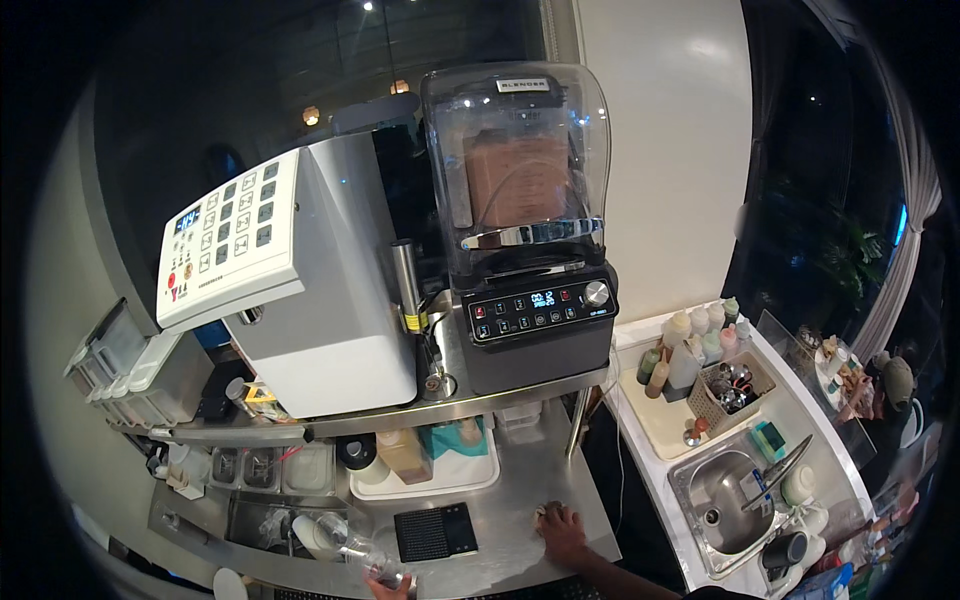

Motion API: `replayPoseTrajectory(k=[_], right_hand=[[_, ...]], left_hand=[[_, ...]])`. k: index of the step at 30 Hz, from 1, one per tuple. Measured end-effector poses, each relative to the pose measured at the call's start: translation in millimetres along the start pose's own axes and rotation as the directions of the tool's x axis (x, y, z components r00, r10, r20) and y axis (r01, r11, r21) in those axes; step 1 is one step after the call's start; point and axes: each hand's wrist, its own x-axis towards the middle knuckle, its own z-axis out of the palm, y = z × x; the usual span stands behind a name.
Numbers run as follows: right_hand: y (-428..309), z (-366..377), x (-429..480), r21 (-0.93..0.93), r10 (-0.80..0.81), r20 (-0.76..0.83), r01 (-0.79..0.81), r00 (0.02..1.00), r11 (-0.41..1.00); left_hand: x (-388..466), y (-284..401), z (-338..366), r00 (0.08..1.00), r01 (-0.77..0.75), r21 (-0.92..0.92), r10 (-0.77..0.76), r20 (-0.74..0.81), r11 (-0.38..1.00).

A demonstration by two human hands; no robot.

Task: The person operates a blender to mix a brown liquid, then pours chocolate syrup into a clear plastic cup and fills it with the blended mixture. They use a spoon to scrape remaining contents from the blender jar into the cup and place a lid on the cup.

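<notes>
My right hand (564, 535) presses a crumpled cloth (540, 517) onto the stainless steel counter (517, 465), near its right end. At the bottom edge, my left hand (388, 588) is closed around a clear container (384, 571), partly cut off by the picture's rim. Between the hands lies a black digital scale or ridged mat (436, 532); which one, I cannot tell. On the shelf above, a blender (536, 322) with a lit panel holds a brown mixture (517, 180) inside its clear cover. A white dispensing machine (330, 300) with a keypad stands left of it.
Behind the mat, a white tray (480, 480) holds a lidded jar and a container of tan contents. Steel food pans (307, 469) are at the left. On the right counter are a sink (724, 517), squeeze bottles (677, 330) and a utensil basket (701, 401). A cable hangs beside the steel counter.
</notes>
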Motion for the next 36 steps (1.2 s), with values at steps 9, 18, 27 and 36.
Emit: replayPoseTrajectory(k=[9,18,27,36], right_hand=[[-116.7,12.9,89.9,0.221,-0.516,-0.194,0.55,0.834,0.805],[-110.3,22.1,54.4,0.196,-0.322,-0.142,0.346,0.936,0.918],[-95.2,-36.7,46.9,0.256,-0.266,-0.451,0.408,0.852,0.876],[15.2,-332.0,44.3,0.056,-0.06,-0.976,0.512,0.207,0.857]], left_hand=[[17.8,63.3,43.9,0.979,0.091,0.05,-0.098,0.177,0.995],[10.9,44.4,49.5,0.998,-0.054,0.245,0.05,0.023,0.968],[-18.2,-20.1,24.4,0.994,0.068,0.046,-0.072,0.08,0.997],[-71.5,95.4,72.2,0.898,-0.437,0.24,0.405,0.173,0.867]])
